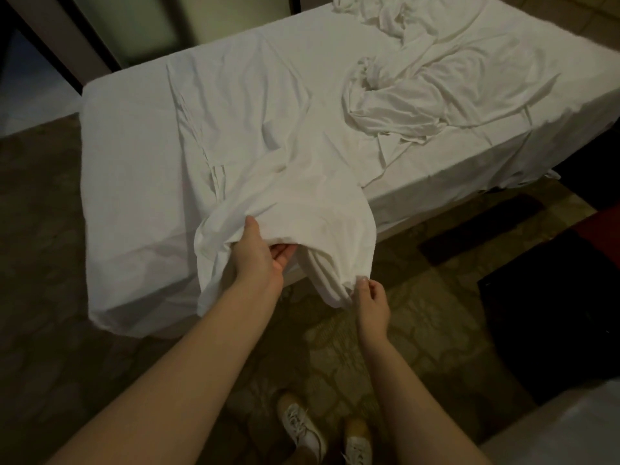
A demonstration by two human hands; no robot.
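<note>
A white sheet (302,203) lies over the near edge of a white-covered bed (134,156) and hangs toward the floor. My left hand (258,253) grips a bunched fold of the sheet at the bed's edge, thumb on top and fingers underneath. My right hand (370,303) pinches the lower hanging corner of the same sheet between thumb and fingertips. The rest of the sheet trails back across the mattress.
More crumpled white cloth (396,95) lies on the bed's right half and at the far end (379,11). Patterned carpet (335,347) covers the floor. Dark furniture (553,323) stands at the right. My white shoes (322,431) are below.
</note>
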